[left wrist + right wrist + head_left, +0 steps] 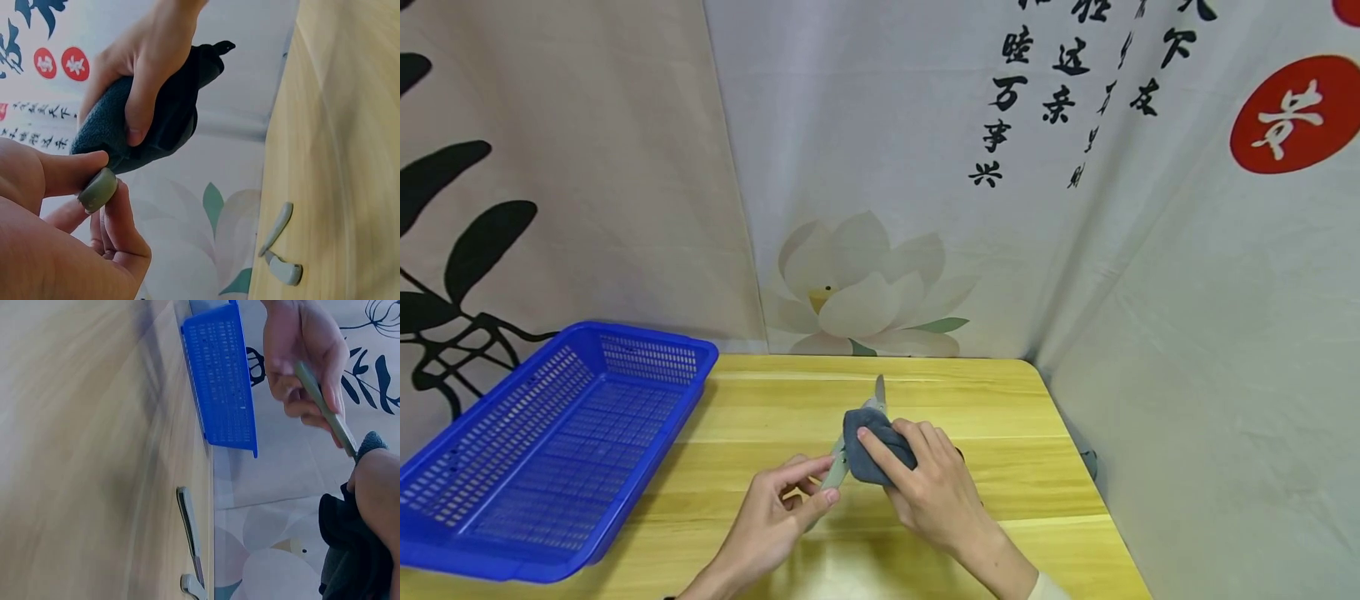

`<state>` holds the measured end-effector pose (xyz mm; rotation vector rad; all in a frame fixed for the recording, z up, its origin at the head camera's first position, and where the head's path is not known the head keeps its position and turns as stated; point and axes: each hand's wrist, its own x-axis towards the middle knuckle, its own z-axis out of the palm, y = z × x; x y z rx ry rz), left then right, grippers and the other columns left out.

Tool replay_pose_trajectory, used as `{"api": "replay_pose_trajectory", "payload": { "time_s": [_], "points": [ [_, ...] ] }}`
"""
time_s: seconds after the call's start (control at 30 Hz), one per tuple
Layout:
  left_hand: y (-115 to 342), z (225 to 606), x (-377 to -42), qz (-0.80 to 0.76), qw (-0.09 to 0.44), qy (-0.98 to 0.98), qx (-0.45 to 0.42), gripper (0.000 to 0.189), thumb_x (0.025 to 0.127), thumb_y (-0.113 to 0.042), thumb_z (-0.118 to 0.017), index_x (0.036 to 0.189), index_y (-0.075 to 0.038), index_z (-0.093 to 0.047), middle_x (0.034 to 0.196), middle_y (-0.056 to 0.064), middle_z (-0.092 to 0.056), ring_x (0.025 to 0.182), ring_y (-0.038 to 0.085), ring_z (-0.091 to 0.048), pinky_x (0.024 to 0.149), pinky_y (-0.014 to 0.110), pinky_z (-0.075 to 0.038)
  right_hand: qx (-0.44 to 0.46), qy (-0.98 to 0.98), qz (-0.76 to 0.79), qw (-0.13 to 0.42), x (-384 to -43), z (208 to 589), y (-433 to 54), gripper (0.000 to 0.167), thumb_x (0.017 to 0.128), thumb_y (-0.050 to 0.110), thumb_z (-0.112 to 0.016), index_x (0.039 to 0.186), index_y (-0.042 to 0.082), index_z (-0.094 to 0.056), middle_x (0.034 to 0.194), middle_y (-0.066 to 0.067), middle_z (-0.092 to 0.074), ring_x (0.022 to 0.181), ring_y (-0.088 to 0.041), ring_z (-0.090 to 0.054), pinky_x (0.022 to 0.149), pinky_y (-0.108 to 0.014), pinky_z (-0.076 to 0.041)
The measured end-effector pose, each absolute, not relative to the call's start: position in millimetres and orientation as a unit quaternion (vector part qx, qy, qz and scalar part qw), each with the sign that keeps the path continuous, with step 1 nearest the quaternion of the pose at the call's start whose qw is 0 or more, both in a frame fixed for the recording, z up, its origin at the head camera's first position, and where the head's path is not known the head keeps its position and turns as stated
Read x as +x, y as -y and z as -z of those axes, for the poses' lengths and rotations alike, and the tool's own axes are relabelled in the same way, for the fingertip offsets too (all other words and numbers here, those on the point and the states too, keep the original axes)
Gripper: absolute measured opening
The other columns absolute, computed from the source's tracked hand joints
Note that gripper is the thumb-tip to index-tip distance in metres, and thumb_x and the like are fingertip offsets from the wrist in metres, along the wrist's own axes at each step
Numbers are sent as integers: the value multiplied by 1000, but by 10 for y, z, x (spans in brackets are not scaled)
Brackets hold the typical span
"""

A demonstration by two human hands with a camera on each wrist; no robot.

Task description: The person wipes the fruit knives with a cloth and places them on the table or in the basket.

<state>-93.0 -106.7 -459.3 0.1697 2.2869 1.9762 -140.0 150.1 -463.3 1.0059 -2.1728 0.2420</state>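
My left hand pinches the pale green handle of a slim utensil between thumb and fingertips. The utensil's far end is hidden in a dark grey-blue cloth, so its kind cannot be told. Bunched around that end, the cloth is gripped by my right hand, with one finger stretched along its top. Both hands are above the table. Behind them on the wood lie a knife with a similar green handle and a second green-handled piece, their ends close together. In the head view the cloth partly covers these.
On the left a blue plastic basket with latticed sides stands at an angle on the yellow wooden table. Printed curtains hang close behind the table's back edge and along its right side.
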Motion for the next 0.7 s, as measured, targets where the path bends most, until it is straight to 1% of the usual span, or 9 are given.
{"api": "replay_pose_trajectory", "payload": {
  "time_s": [0.1, 0.23, 0.33, 0.47, 0.6, 0.7],
  "points": [
    [1079, 4594, -919, -654, 61, -752, 63, 44, 102, -16, -84, 144, -3, -76, 122, 12, -78, 99, 10, -68, 65, 22, -53, 385, 843, -99, 363, -1457, 4624, -1542, 82, 87, 15, -87, 164, 25, -60, 130, -16, -69, 99, -26, -63, 85, -42, -62],
    [1085, 4604, -906, -658, 73, -747, 64, 45, 102, -15, -84, 144, -4, -76, 124, 14, -77, 99, 11, -68, 66, 21, -55, 373, 846, -105, 367, -1545, 4613, -1603, 80, 89, 15, -85, 165, 24, -59, 128, -17, -69, 97, -27, -62, 85, -43, -61],
    [1098, 4624, -899, -663, 73, -741, 79, 46, 102, -13, -83, 145, 0, -74, 125, 17, -76, 99, 10, -68, 68, 22, -58, 360, 849, -112, 370, -1612, 4599, -1651, 78, 90, 14, -83, 164, 24, -61, 127, -19, -69, 96, -28, -62, 83, -44, -60],
    [1106, 4643, -888, -673, 76, -730, 90, 48, 103, -13, -83, 146, 4, -71, 126, 19, -75, 100, 9, -69, 72, 23, -62, 332, 857, -134, 371, -1679, 4567, -1724, 72, 93, 12, -80, 162, 22, -62, 129, -21, -69, 103, -32, -65, 88, -49, -61],
    [1097, 4636, -879, -682, 82, -723, 74, 49, 102, -13, -84, 146, 4, -71, 127, 18, -74, 100, 10, -69, 78, 24, -65, 313, 859, -156, 375, -1662, 4549, -1785, 68, 94, 11, -77, 160, 19, -64, 130, -24, -68, 108, -36, -67, 91, -54, -61],
    [1097, 4618, -884, -682, 70, -725, 64, 47, 102, -11, -84, 145, 4, -72, 125, 18, -73, 100, 10, -69, 78, 23, -65, 323, 853, -159, 379, -1586, 4547, -1777, 64, 97, 13, -74, 160, 18, -64, 129, -25, -69, 106, -35, -67, 90, -54, -61]
  ]
}}
